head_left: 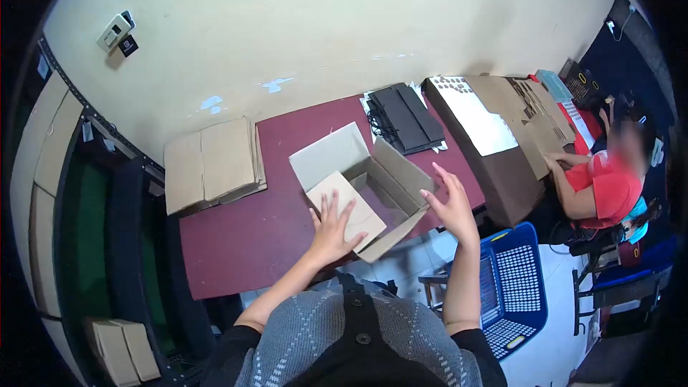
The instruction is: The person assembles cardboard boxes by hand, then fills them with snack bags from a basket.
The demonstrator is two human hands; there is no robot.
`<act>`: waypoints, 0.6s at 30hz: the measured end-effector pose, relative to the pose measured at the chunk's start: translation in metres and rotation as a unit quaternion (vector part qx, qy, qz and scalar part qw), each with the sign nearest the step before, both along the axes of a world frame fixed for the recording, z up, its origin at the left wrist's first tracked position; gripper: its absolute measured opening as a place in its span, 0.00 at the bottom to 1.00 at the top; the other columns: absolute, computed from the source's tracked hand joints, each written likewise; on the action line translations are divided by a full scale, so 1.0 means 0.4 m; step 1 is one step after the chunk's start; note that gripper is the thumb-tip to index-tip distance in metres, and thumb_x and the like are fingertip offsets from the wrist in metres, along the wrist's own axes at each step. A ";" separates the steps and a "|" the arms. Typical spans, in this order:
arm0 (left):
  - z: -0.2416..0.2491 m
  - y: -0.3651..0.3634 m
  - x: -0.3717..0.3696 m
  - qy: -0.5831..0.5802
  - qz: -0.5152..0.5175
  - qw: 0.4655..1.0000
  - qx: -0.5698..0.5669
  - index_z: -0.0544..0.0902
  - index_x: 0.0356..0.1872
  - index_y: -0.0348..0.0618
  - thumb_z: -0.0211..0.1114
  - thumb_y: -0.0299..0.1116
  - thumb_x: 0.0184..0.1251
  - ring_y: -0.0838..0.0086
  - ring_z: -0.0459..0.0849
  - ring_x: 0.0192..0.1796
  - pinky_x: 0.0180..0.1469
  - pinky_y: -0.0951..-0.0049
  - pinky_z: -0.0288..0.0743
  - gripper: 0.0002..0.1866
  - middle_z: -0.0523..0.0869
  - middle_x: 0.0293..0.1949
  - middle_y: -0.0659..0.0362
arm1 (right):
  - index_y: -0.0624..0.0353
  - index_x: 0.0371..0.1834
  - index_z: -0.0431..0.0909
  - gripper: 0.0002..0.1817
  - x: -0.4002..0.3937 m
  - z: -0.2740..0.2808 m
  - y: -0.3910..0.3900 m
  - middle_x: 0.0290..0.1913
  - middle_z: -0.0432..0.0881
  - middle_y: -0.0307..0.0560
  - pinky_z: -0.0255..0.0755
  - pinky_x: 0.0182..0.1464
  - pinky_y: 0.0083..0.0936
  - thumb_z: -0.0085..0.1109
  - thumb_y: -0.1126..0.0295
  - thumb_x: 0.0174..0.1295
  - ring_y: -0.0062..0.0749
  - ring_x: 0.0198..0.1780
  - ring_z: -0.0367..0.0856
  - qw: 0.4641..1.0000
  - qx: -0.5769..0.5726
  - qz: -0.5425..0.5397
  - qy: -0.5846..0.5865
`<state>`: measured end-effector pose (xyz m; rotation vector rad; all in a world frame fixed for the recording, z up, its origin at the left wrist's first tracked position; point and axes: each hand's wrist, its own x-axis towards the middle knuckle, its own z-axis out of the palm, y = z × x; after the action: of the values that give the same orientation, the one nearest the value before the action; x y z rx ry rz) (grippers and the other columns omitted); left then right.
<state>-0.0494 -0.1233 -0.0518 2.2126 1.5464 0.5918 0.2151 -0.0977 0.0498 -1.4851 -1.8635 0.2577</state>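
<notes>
A cardboard box (394, 190) stands on the dark red table (244, 244) in front of me, its top flaps raised and the inside partly visible. My left hand (333, 229) lies spread and flat on the light-brown left flap (351, 197) of this box. At the box's right side, my right hand (453, 208) has its fingers apart, with the fingertips close to the right flap (405, 168). Nothing shows in its grasp.
Flattened cardboard (211, 161) is stacked at the table's left. Black folded bags (407, 118) lie on white sheets at the back. A blue basket (519, 269) stands below right. On the right, a person (609, 186) works at cardboard (541, 143). Shelving (125, 215) lines the left.
</notes>
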 end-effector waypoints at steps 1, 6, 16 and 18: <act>0.009 -0.004 -0.015 0.025 -0.024 0.999 -0.014 0.62 0.67 0.54 0.61 0.56 0.57 0.40 0.34 0.73 0.63 0.28 0.30 0.38 0.43 0.72 0.44 | 0.60 0.59 0.69 0.27 0.007 -0.031 0.023 0.44 0.79 0.54 0.71 0.50 0.32 0.62 0.64 0.56 0.39 0.45 0.79 0.995 -0.072 0.015 0.070; 0.012 0.021 -0.083 0.025 -0.153 0.987 -0.049 0.69 0.64 0.60 0.60 0.55 0.57 0.45 0.35 0.73 0.64 0.29 0.24 0.32 0.46 0.73 0.51 | 0.68 0.44 0.78 0.19 0.039 -0.114 0.106 0.33 0.82 0.49 0.76 0.42 0.30 0.60 0.61 0.58 0.32 0.35 0.81 0.940 -0.273 0.026 0.202; 0.032 -0.032 -0.140 -0.081 -0.290 0.937 -0.175 0.48 0.73 0.59 0.71 0.66 0.35 0.46 0.22 0.72 0.64 0.33 0.20 0.61 0.30 0.72 0.45 | 0.65 0.35 0.75 0.19 0.061 -0.287 -0.023 0.28 0.82 0.51 0.74 0.20 0.22 0.53 0.56 0.65 0.34 0.26 0.84 0.846 -0.325 -0.171 0.388; 0.032 -0.024 -0.143 -0.100 -0.292 0.936 -0.170 0.48 0.73 0.59 0.74 0.65 0.29 0.44 0.21 0.72 0.64 0.33 0.20 0.65 0.29 0.72 0.43 | 0.65 0.37 0.75 0.19 0.053 -0.300 -0.044 0.29 0.82 0.49 0.72 0.19 0.19 0.51 0.55 0.66 0.34 0.26 0.84 0.834 -0.303 -0.193 0.418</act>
<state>-0.1066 -0.1331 -0.0391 2.1097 0.7542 0.3176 0.2365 -0.1151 -0.0702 -1.7048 -0.7663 1.1721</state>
